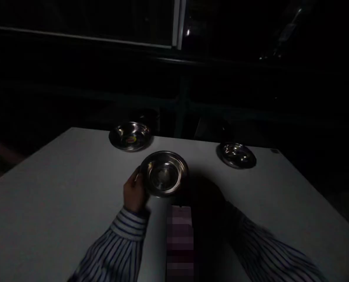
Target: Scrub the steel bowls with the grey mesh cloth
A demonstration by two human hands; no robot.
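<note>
A round shiny steel plate with a raised rim is held over the near middle of the white table. My left hand is closed on its left edge, the thumb lying on the rim. My right arm, in a striped sleeve, reaches in from the lower right toward the plate's right side. The right hand is lost in deep shadow there, so its fingers and any contact with the plate cannot be made out.
A stack of steel plates with a yellow-red sticker sits at the white table's far left edge. Another group of steel plates rests toward the far right. A pixelated upright block covers the bottom middle. Beyond lies a dark window frame.
</note>
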